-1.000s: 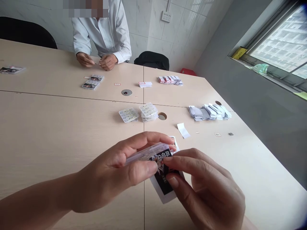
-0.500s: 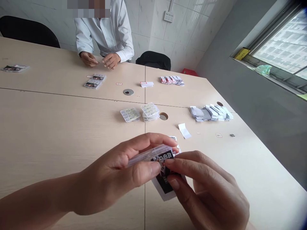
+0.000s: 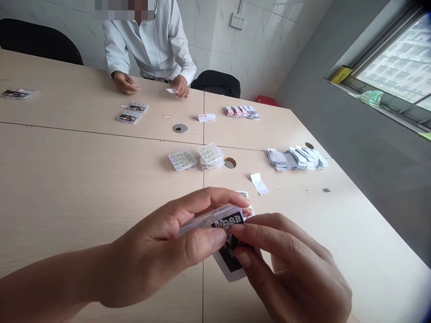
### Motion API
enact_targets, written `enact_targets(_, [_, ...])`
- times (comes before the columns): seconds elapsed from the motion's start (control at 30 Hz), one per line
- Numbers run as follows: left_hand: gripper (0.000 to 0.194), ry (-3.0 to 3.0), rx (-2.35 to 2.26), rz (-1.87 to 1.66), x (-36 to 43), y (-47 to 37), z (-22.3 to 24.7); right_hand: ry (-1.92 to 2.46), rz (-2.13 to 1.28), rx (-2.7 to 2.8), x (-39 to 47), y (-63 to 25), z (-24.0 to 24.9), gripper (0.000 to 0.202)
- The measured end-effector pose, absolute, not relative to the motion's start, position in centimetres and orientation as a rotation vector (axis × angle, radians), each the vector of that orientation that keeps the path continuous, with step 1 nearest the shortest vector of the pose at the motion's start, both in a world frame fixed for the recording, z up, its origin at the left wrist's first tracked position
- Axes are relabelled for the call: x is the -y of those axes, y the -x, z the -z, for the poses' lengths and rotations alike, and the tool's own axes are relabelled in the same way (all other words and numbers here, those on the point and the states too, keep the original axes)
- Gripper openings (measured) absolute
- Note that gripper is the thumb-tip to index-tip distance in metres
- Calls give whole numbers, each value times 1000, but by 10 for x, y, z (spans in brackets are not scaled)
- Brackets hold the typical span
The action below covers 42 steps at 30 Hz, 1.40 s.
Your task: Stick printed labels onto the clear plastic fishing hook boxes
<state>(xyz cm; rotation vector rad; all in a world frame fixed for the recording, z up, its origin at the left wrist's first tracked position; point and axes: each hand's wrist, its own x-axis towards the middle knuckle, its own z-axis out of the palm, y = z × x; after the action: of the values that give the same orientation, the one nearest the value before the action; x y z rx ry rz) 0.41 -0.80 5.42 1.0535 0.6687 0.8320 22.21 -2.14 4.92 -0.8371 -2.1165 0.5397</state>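
Observation:
My left hand (image 3: 151, 251) is closed around a thin clear plastic case (image 3: 208, 218), the thumb pressing on its near side. Against that side lies a black-and-white printed card (image 3: 230, 262) with pale lettering, tilted toward me. The thumb and forefinger of my right hand (image 3: 299, 264) pinch the card's right edge. Part of the case is hidden behind my fingers. Just beyond them, another printed card (image 3: 243, 194) shows in part.
Clear cases (image 3: 211, 154) are stacked ahead, left of a round table hole (image 3: 230, 163). A folded white card (image 3: 259, 183) and piles of cards (image 3: 296, 159) lie to the right. Across the table, a person in a white shirt (image 3: 148, 45) sits near printed cases (image 3: 132, 113).
My hands, the case and the card stay almost still. Across the table, the person's hand on the right of the view has moved rightward, with a small white card now at it.

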Motion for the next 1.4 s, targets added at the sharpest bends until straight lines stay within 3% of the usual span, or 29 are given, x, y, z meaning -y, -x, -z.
enact_targets(1.4, [25, -1120, -610, -816, 7, -2, -52, 768, -615, 2111, 18, -216, -55, 37])
